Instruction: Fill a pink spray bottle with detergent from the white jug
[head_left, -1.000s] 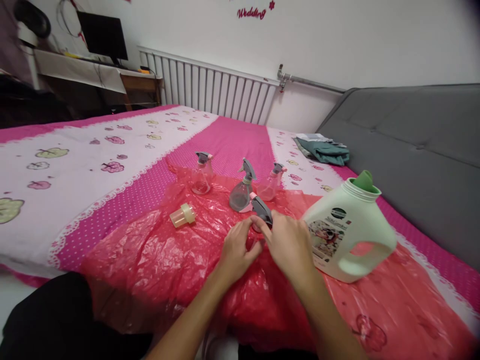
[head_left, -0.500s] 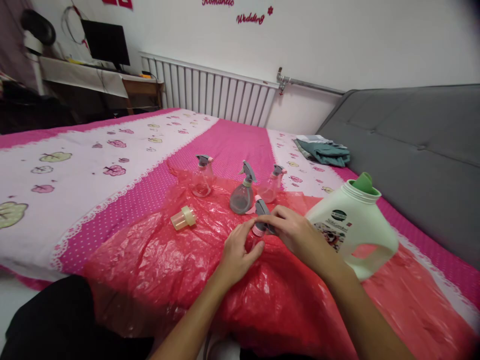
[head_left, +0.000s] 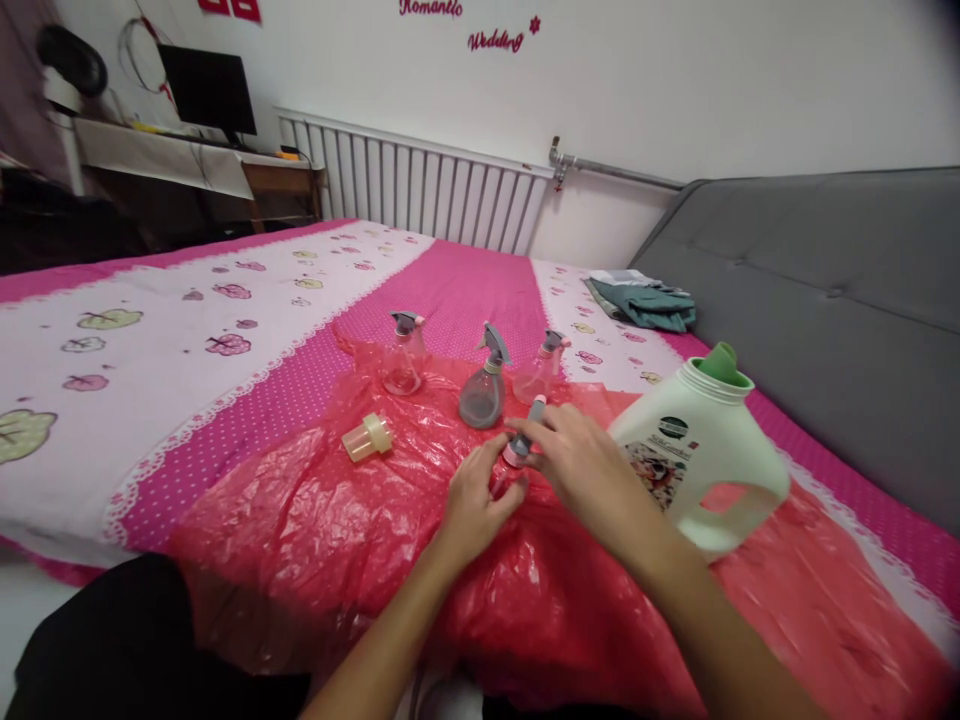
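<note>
Between my hands stands a clear spray bottle (head_left: 516, 452) with a grey trigger head and a pink collar. My left hand (head_left: 474, 500) is closed around its body below the collar. My right hand (head_left: 574, 460) grips the grey head from the right, its fingertips at the collar. Just behind are a spray bottle with dark contents (head_left: 481, 398) and a clear pink-necked spray bottle (head_left: 536, 375). Farther left is another clear spray bottle (head_left: 403, 365). A yellowish cap (head_left: 367, 438) lies on its side left of my hands.
A pale green jug (head_left: 697, 450) with a green spout stands by my right forearm. Crumpled red plastic sheeting (head_left: 300, 540) covers the bed (head_left: 465, 280) here. Folded clothes (head_left: 645, 300) lie by the grey headboard (head_left: 840, 260). A radiator (head_left: 420, 185) runs along the wall.
The bottle's trigger head has turned in my right hand, its nozzle swinging from the left toward the back right. My left hand stays around the bottle.
</note>
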